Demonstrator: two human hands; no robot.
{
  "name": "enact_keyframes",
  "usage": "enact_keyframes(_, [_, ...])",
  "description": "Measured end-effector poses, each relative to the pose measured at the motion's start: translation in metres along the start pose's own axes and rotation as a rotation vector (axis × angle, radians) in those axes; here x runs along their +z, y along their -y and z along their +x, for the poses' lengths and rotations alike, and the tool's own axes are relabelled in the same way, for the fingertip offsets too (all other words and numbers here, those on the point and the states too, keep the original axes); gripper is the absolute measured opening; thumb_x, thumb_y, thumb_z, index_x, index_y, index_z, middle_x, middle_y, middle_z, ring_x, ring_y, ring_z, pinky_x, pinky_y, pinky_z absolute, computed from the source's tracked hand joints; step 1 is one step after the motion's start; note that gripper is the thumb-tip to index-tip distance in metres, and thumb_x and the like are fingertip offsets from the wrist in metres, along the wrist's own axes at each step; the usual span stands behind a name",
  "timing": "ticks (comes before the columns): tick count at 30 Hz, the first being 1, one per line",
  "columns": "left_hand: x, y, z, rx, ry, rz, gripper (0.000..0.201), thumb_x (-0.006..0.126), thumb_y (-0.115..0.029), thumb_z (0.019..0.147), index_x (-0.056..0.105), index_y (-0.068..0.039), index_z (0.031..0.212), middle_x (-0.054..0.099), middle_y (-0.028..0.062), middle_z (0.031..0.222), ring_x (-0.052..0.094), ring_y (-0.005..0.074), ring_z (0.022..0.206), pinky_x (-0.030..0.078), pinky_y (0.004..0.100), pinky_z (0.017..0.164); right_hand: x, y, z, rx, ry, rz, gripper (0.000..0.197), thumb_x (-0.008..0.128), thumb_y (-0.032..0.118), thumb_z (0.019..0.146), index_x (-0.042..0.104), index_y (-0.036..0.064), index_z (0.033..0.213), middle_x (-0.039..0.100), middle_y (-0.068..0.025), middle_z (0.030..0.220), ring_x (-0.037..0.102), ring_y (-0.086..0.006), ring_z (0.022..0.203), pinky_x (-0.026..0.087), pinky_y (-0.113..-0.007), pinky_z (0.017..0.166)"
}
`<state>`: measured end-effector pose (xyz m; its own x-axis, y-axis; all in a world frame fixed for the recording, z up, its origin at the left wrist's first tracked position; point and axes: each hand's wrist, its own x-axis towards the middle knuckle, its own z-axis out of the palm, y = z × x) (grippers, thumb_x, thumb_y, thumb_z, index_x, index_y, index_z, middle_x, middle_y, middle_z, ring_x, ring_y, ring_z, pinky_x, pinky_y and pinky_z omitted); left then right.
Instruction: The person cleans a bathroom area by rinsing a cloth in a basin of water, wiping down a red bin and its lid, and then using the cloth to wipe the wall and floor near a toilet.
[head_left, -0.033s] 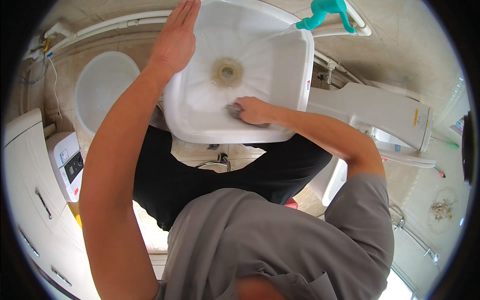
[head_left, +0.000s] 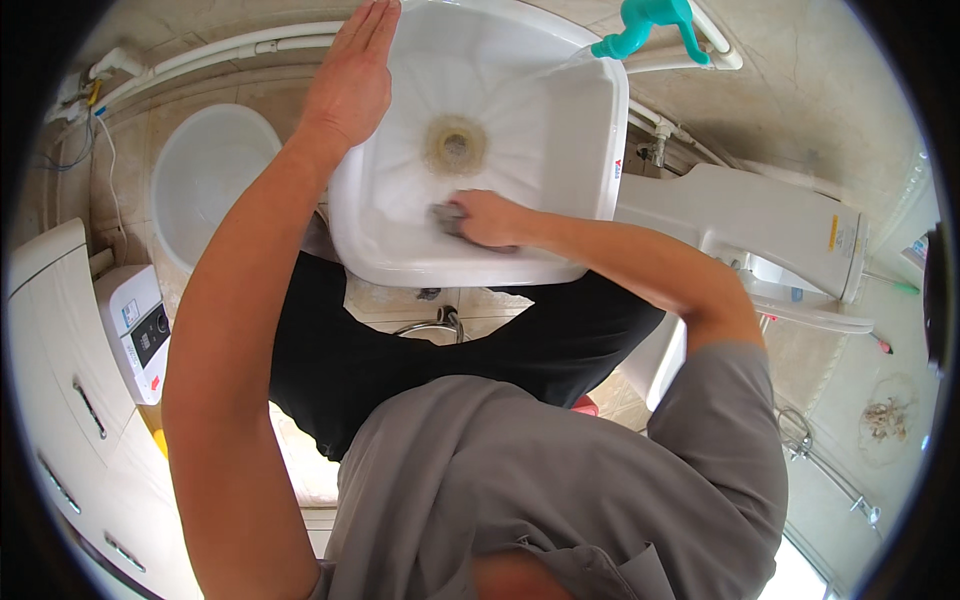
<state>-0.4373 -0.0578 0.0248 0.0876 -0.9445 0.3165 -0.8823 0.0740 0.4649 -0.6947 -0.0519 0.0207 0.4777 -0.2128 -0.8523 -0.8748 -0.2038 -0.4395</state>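
Note:
A white washbasin (head_left: 360,240) lies in front of me, with a yellowish-brown stain round its drain (head_left: 457,149). My left hand (head_left: 350,88) rests along the basin's left rim, its fingers stretched out and nothing in them. Inside the basin, below the drain, my right hand (head_left: 487,218) is closed on a crumpled grey cloth (head_left: 447,218) pressed to the wall nearest me. Motion smears the cloth a little. From a teal plastic tap (head_left: 645,25) over the far right corner, a thin stream of water runs into the basin.
A round white tub (head_left: 205,165) stands on the tiles left of the basin. White pipes (head_left: 225,50) follow the wall behind. To the right is a white toilet (head_left: 745,215); at the left are a white boxy appliance (head_left: 135,315) and a cabinet (head_left: 70,380).
My right hand has slid a little to the left inside the basin with the grey cloth. My left hand stays on the rim.

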Motion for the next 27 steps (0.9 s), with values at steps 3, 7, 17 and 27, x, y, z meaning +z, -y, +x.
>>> enact_keyframes(3, [0.004, -0.003, 0.005, 0.013, 0.0, 0.032, 0.066, 0.044, 0.008, 0.092, 0.032, 0.001, 0.157, 0.035, 0.0152, 0.163, 0.028, 0.031, 0.153, 0.029, 0.039, 0.126, 0.031, 0.044, 0.036, -0.3, -0.153, 0.091, 0.041, 0.06, 0.029, 0.095, 0.065, -0.0023, 0.121, 0.069, -0.0284, 0.116, 0.067, -0.0387, 0.109, 0.052, -0.044, 0.095])
enact_keyframes(7, [0.0, 0.0, 0.01, -0.065, 0.091, -0.01, 0.067, 0.041, 0.006, 0.089, 0.032, 0.008, 0.155, 0.031, 0.0268, 0.162, 0.026, 0.0364, 0.154, 0.022, 0.0414, 0.128, 0.024, 0.031, 0.027, -0.168, -0.137, 0.024, 0.039, 0.058, 0.023, 0.094, 0.065, 0.0004, 0.125, 0.069, -0.0247, 0.119, 0.067, -0.0367, 0.11, 0.052, -0.042, 0.096])
enact_keyframes(17, [-0.002, -0.006, 0.005, -0.006, 0.032, 0.019, 0.065, 0.044, 0.005, 0.091, 0.034, 0.004, 0.155, 0.035, 0.0206, 0.162, 0.029, 0.0343, 0.152, 0.027, 0.0404, 0.126, -0.011, -0.022, -0.062, -0.389, -0.056, 0.082, 0.05, 0.053, -0.001, 0.086, 0.059, 0.0055, 0.135, 0.06, -0.0114, 0.127, 0.059, -0.0252, 0.117, 0.048, -0.036, 0.101])
enact_keyframes(27, [0.001, -0.004, 0.001, 0.026, 0.026, 0.162, 0.064, 0.046, -0.001, 0.092, 0.036, -0.001, 0.156, 0.036, 0.0145, 0.163, 0.028, 0.028, 0.154, 0.024, 0.0418, 0.127, -0.038, -0.048, 0.056, -0.215, -0.176, -0.476, 0.05, 0.058, -0.004, 0.086, 0.061, 0.0078, 0.135, 0.065, -0.01, 0.123, 0.063, -0.026, 0.11, 0.053, -0.04, 0.097])
